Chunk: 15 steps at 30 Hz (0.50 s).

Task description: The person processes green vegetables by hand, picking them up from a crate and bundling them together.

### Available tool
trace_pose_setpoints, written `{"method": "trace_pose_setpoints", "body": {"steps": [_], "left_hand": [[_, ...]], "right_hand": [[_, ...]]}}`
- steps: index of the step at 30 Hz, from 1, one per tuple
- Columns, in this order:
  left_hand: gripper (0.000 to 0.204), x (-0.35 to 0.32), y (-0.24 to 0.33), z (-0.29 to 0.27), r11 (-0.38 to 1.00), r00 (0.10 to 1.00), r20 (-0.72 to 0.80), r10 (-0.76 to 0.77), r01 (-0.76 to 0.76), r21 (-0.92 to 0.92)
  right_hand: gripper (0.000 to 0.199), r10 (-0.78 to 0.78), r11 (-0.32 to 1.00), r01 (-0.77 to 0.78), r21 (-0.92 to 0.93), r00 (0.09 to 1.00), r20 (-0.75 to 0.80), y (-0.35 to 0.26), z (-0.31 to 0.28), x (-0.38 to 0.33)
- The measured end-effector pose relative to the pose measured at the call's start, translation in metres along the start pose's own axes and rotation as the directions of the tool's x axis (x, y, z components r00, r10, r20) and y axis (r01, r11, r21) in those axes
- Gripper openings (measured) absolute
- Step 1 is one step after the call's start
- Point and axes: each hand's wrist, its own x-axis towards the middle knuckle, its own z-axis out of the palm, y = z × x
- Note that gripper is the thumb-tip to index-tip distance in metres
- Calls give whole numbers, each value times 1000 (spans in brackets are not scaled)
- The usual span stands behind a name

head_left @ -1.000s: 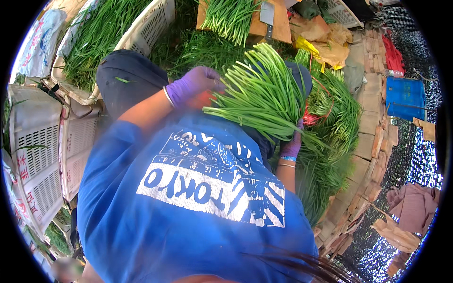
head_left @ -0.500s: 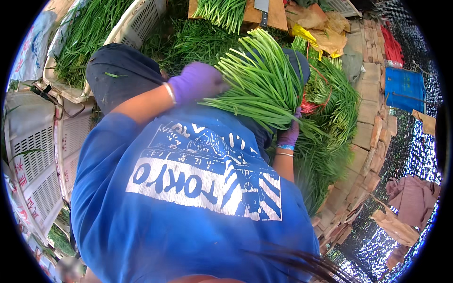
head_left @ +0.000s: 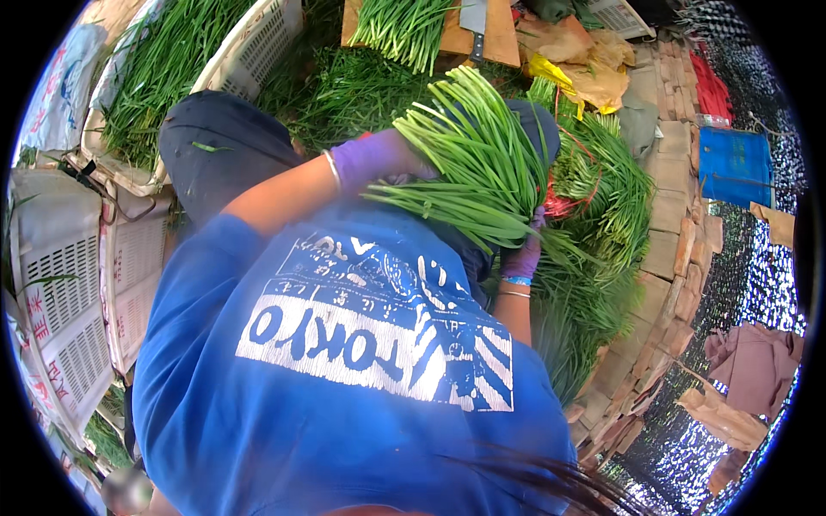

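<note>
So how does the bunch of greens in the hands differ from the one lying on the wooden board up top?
The held bunch of greens is gripped by the left hand and right hand, lifted over the lap; the bunch on the wooden board lies untouched. The held bunch fans wide and looks bigger; the board bunch is cut off by the picture's edge. Both are long, thin green stalks.
</note>
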Motion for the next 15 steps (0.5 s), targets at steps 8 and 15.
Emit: {"method": "trace_pose_setpoints", "body": {"steps": [8,15], "left_hand": [[20,-23,12,-3,985,987,-106,-123,109,-132],[34,-86,18,-57,446,856,-429,291,275,852]], "right_hand": [[33,4,1000,-3,14,997,-82,-5,5,-4],[40,-65,997,69,28,990,-127,11,-13,3]]}}
